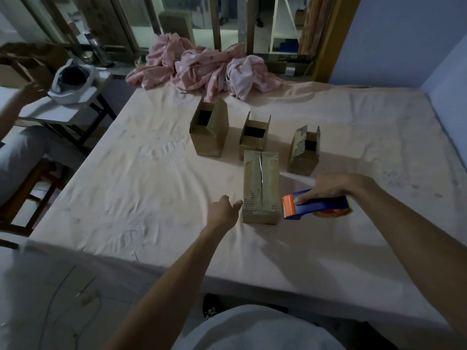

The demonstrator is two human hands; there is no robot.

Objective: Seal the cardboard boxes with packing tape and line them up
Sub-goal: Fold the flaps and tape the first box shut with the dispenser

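Flanking the closed box (pixel 261 183) — left hand (pixel 223 210) touching, right hand (pixel 331 185) gripping dispenser (pixel 323 204).

Right hand (pixel 328 186) grips tape dispenser (pixel 316 204) beside closed box (pixel 261 188); left hand (pixel 225 208) touches it.

Dim, bluish, perhaps slightly blurred.

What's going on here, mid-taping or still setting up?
A person is working on the closed box nearest them on the sheet-covered surface. The left hand touches its left side. The right hand grips a blue and orange tape dispenser just off its near right corner. Its flaps are folded shut, but I can't tell if the seam is taped. Behind it, flaps up: left open box, middle open box, right open box.
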